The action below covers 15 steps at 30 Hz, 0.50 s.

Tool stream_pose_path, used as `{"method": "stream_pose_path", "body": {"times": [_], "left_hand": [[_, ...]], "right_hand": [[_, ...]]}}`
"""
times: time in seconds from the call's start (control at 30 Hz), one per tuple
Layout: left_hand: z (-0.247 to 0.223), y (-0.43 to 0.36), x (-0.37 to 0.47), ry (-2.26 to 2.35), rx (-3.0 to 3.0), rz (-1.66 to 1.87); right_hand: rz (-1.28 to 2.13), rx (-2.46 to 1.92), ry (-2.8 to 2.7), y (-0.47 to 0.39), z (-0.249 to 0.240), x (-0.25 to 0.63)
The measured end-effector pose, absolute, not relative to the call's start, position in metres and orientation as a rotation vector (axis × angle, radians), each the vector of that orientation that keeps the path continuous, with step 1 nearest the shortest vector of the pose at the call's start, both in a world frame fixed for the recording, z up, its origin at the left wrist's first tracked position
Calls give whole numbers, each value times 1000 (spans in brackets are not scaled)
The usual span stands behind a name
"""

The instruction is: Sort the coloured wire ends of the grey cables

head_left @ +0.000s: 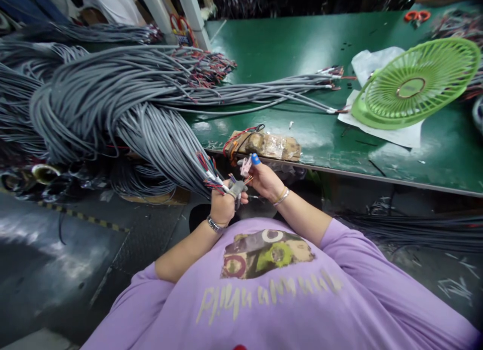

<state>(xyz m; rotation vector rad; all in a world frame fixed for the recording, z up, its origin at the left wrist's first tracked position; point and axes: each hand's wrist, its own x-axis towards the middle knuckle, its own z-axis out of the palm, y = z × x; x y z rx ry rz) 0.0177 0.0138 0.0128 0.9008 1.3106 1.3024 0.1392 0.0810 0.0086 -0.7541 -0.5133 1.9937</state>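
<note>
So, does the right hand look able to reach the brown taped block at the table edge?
Probably yes: the brown taped block lies just beyond the right hand, with nothing visibly between, though the hand seems to hold a small pinkish piece.

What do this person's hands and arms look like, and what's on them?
Lilac sleeves leave the forearms bare. The left hand wears a silvery linked wristband; the right hand has slim bracelets, one yellowish, and a blue-covered fingertip.
</note>
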Motion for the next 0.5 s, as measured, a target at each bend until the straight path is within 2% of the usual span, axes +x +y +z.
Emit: {"method": "stream_pose_path", "body": {"times": [0.23,0.5], "left_hand": [[8,1,7,1325,975,1256],[20,-3,1,1347,1184,999]], "right_hand": [[2255,-820,-808,76,7,162],[2036,-790,-1118,60,9,160]]}}
